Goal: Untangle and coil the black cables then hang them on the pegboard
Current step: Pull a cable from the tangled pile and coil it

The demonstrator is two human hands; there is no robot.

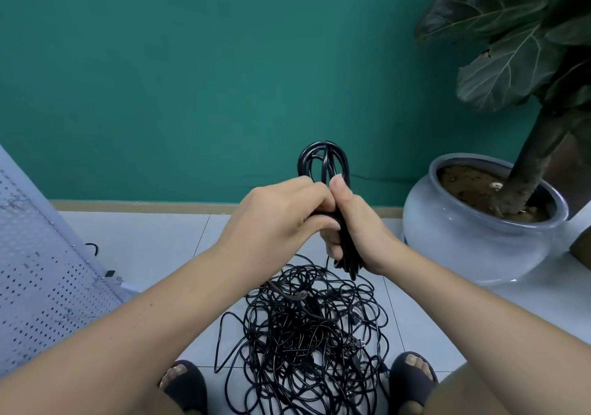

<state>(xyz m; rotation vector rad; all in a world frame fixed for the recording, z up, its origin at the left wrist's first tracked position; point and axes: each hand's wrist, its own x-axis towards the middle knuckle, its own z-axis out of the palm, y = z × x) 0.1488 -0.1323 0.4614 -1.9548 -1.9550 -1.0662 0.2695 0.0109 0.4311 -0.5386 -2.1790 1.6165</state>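
Note:
A coiled black cable (pixel 323 159) stands upright in front of me, its loop sticking up above my hands. My right hand (pixel 361 223) grips the bundle around its middle, thumb up against the strands. My left hand (pixel 281 216) curls its fingers round the same bundle from the left. The bundle's lower end (pixel 347 267) hangs below my right palm. On the floor beneath lies a big tangled heap of black cables (pixel 307 344) between my feet. The white pegboard (pixel 41 270) leans at the left edge.
A grey ceramic pot (pixel 473 242) with a large-leafed plant (pixel 511 63) stands at the right on the white tiled floor (pixel 144 238). A teal wall is behind. My sandalled feet (pixel 412 379) flank the heap. A small plug (pixel 110 274) lies by the pegboard's foot.

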